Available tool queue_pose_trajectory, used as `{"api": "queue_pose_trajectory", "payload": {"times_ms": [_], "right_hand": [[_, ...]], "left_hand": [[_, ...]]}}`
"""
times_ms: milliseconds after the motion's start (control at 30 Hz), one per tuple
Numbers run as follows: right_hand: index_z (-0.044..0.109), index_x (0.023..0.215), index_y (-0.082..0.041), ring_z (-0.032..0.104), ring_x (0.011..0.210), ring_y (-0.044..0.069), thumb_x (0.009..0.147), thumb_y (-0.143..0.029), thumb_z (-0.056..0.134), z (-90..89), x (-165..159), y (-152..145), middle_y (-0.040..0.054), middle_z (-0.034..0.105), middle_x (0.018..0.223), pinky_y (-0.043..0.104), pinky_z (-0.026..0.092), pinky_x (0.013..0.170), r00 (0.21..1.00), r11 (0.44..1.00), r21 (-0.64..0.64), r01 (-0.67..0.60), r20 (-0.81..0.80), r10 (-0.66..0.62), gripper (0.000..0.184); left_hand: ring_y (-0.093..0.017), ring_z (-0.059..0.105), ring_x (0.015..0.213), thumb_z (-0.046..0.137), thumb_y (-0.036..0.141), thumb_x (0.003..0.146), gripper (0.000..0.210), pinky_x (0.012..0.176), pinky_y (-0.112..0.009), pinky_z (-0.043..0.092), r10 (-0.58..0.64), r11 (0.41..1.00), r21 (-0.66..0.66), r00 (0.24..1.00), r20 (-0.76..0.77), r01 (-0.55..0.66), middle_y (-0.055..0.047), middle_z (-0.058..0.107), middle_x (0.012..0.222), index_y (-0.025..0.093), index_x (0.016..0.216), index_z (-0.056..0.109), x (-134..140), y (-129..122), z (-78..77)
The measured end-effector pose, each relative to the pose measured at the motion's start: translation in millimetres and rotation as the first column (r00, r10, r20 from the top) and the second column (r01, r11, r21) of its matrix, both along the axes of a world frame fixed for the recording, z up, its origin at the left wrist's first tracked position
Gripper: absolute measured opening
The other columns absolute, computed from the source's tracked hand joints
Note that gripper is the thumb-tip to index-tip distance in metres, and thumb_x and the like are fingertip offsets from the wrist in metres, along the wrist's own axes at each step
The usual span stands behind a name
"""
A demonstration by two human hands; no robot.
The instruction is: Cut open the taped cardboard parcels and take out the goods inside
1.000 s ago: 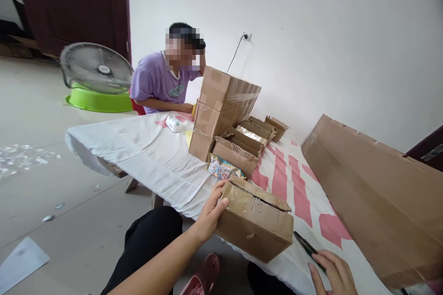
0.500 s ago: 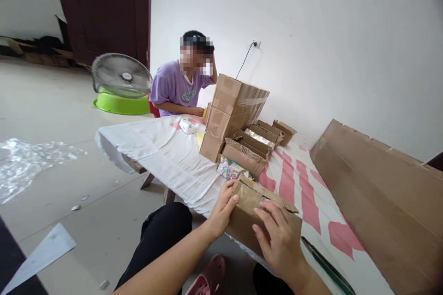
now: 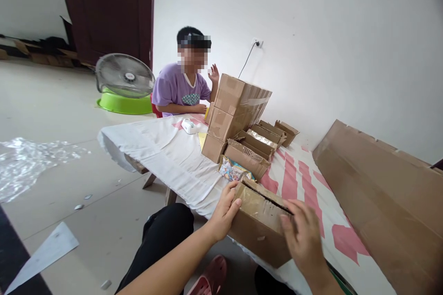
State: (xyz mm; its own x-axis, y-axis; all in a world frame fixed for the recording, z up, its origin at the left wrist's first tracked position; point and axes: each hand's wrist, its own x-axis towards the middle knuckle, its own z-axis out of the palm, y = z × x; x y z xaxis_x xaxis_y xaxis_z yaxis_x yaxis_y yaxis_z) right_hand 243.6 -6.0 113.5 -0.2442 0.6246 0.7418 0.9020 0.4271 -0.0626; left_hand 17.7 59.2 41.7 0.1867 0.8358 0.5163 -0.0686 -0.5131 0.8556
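A brown cardboard box [image 3: 258,230] rests at the near edge of the cloth-covered table, tilted in view, with a dark gap along its top flap. My left hand [image 3: 224,209] holds its left end, the thumb on the near top edge and the fingers round the far side. At the right end, my right hand [image 3: 304,235] has its fingers bent over the flap and its thumb on the near side; it is slightly blurred. Just beyond the box lies a colourful printed packet [image 3: 231,169].
Stacked closed cartons [image 3: 221,122] and a row of open boxes [image 3: 247,156] stand farther back. A large cardboard sheet [image 3: 377,198] leans at right. A person [image 3: 180,87] sits across the table. A green-edged tool [image 3: 341,279] is partly hidden by my right arm.
My right hand has moved right, from the middle of the box top to its right end. The seated person's raised hand has come away from the head.
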Motion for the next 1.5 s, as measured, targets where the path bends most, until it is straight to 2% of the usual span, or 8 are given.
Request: {"api": "queue_pose_trajectory", "payload": {"times_ms": [167, 333, 433, 700, 867, 967, 1200, 1500], "right_hand": [[0.062, 0.105, -0.017, 0.06, 0.102, 0.029, 0.089, -0.051, 0.04, -57.9, 116.5, -11.7, 0.014, 0.066, 0.106, 0.045, 0.048, 0.088, 0.867, 0.896, -0.216, 0.389, -0.244, -0.435, 0.043], [0.065, 0.113, -0.015, 0.062, 0.107, 0.034, 0.078, -0.047, 0.043, -131.0, 185.6, -29.9, 0.0169, 0.067, 0.116, 0.048, 0.046, 0.093, 0.78, 0.581, -0.582, 0.569, 0.157, -0.605, 0.052], [0.062, 0.119, -0.021, 0.064, 0.103, 0.033, 0.081, -0.042, 0.038, -144.9, 192.9, -34.2, 0.0131, 0.067, 0.118, 0.048, 0.047, 0.089, 0.748, 0.523, -0.579, 0.625, 0.253, -0.614, 0.05], [0.059, 0.103, -0.018, 0.064, 0.092, 0.032, 0.082, -0.063, 0.036, -73.3, 150.5, -28.9, 0.0144, 0.064, 0.094, 0.043, 0.053, 0.072, 0.72, 0.696, -0.33, 0.637, -0.067, -0.691, 0.055], [0.05, 0.127, -0.024, 0.066, 0.082, 0.021, 0.094, -0.05, 0.038, -2.7, 63.2, -40.5, 0.0083, 0.064, 0.103, 0.031, 0.053, 0.066, 0.968, 0.954, -0.186, 0.234, -0.048, -0.247, 0.044], [0.04, 0.14, -0.031, 0.062, 0.063, 0.015, 0.099, -0.04, 0.032, 19.5, 6.1, -41.8, 0.0054, 0.061, 0.095, 0.025, 0.049, 0.052, 0.981, 0.964, -0.244, 0.109, 0.186, -0.064, 0.044], [0.047, 0.138, -0.033, 0.059, 0.06, 0.02, 0.088, -0.018, 0.046, 4.6, -62.1, -30.2, 0.006, 0.056, 0.082, 0.034, 0.049, 0.055, 0.813, 0.968, -0.087, 0.235, 0.563, -0.147, 0.052], [0.043, 0.14, -0.032, 0.06, 0.068, 0.02, 0.088, -0.016, 0.05, -12.4, -72.5, -23.3, 0.0051, 0.056, 0.085, 0.032, 0.046, 0.061, 0.837, 0.928, -0.152, 0.34, 0.498, -0.226, 0.055]], "left_hand": [[-0.027, 0.032, 0.136, 0.033, 0.048, 0.097, 0.049, 0.117, -0.045, 0.024, -0.027, 0.999, 0.045, 0.999, -0.043, 0.029, -0.012, 0.037, 0.142, 0.021, 0.136, 0.048, -1.7, 3.1, 0.2], [-0.03, 0.028, 0.137, 0.04, 0.054, 0.093, 0.057, 0.117, -0.047, 0.022, -0.03, 0.995, 0.091, 0.998, -0.06, 0.036, -0.013, 0.032, 0.144, 0.02, 0.139, 0.044, -1.1, 5.6, -3.5], [-0.03, 0.029, 0.137, 0.043, 0.052, 0.093, 0.054, 0.117, -0.047, 0.021, -0.022, 0.998, 0.065, 0.998, -0.061, 0.026, -0.013, 0.033, 0.144, 0.02, 0.137, 0.046, -0.5, 5.1, -3.9], [-0.031, 0.031, 0.135, 0.047, 0.053, 0.091, 0.052, 0.116, -0.046, 0.024, -0.052, 0.999, 0.004, 0.998, 0.035, 0.051, -0.012, 0.036, 0.141, 0.019, 0.13, 0.054, 3.1, 6.5, -5.4], [-0.031, 0.029, 0.137, 0.045, 0.051, 0.093, 0.051, 0.117, -0.046, 0.021, -0.06, 0.998, 0.002, 0.997, 0.053, 0.06, -0.012, 0.035, 0.143, 0.02, 0.132, 0.052, 2.8, 3.7, -2.2], [-0.03, 0.027, 0.138, 0.043, 0.05, 0.094, 0.051, 0.117, -0.047, 0.019, -0.077, 0.997, 0.007, 0.996, 0.047, 0.077, -0.012, 0.033, 0.144, 0.02, 0.135, 0.049, 1.7, 3.2, -2.6], [-0.03, 0.024, 0.139, 0.034, 0.049, 0.097, 0.05, 0.118, -0.049, 0.018, -0.103, 0.992, 0.076, 0.993, 0.064, 0.098, -0.01, 0.031, 0.146, 0.023, 0.137, 0.047, 0.0, 8.9, -10.5], [-0.03, 0.029, 0.137, 0.036, 0.053, 0.095, 0.052, 0.116, -0.049, 0.022, -0.063, 0.997, 0.043, 0.995, 0.083, 0.059, -0.012, 0.036, 0.142, 0.02, 0.13, 0.054, 2.8, 5.2, -2.8]]}}
